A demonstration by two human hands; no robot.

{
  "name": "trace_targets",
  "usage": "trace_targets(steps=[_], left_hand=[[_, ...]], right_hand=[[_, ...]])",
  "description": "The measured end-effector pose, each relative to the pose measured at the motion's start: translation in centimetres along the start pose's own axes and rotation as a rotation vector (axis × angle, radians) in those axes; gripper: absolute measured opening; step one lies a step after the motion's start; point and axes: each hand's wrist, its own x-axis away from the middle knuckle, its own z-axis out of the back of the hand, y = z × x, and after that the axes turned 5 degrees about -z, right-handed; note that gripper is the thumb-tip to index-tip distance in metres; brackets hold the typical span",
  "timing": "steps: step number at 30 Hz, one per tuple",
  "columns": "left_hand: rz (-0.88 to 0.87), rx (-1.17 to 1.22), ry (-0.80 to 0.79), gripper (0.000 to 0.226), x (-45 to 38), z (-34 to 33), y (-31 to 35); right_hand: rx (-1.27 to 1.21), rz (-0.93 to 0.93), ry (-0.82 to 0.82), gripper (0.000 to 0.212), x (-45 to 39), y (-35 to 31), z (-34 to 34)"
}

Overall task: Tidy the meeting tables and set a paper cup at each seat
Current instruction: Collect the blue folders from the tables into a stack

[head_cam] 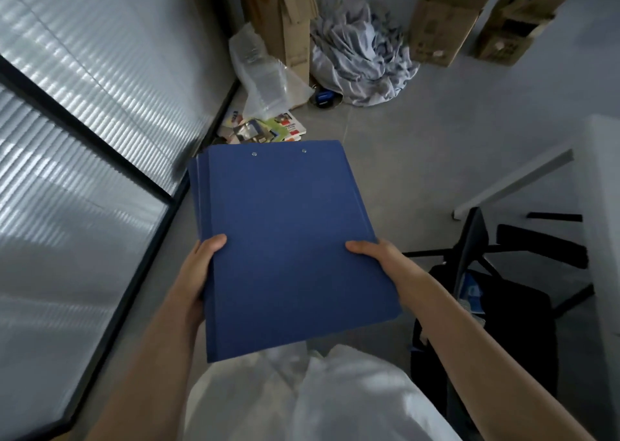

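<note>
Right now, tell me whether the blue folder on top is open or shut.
Shut. The top folder shows only its flat blue cover with two rivets; left hand and right hand grip the stack's sides.

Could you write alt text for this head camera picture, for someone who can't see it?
Two hands, left hand and right hand, hold a stack of blue folders above a grey floor. Beyond lie cardboard boxes, crumpled cloth and scattered booklets.

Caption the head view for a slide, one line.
Both hands, left hand and right hand, hold a stack of blue folders above the floor near corner clutter.
</note>
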Motion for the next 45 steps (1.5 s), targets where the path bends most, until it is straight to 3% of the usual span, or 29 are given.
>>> trace_targets(steps=[5,8,14,18,24,30,35,45], left_hand=[[0.010,-0.084,-0.049,0.031,-8.6,-3.5,6.8],[0.029,-0.123,-0.127,0.044,-14.0,-5.9,11.0],[0.047,-0.210,-0.319,0.052,-22.6,-13.1,17.7],[0.060,-0.265,-0.390,0.062,-27.0,-18.8,20.0],[0.089,-0.341,-0.506,0.053,-33.1,-29.8,22.2],[0.102,-0.402,-0.493,0.046,-39.0,-42.3,24.4],[0.143,-0.426,-0.570,0.029,-43.0,-53.2,26.4],[0.250,-0.475,-0.726,0.033,-51.9,-71.2,29.2]], right_hand=[[-0.087,0.044,0.086,0.031,-4.3,-6.4,0.4],[-0.171,0.062,0.142,0.048,-6.7,-10.2,1.0],[-0.368,0.117,0.266,0.055,-10.1,-16.1,3.8],[-0.440,0.135,0.325,0.038,-11.6,-19.1,7.2],[-0.513,0.160,0.383,0.029,-14.3,-24.7,15.1],[-0.559,0.199,0.443,0.032,-15.9,-31.8,24.5],[-0.577,0.245,0.470,0.026,-17.4,-37.9,32.6],[-0.721,0.288,0.598,0.034,-21.7,-45.5,43.7]])
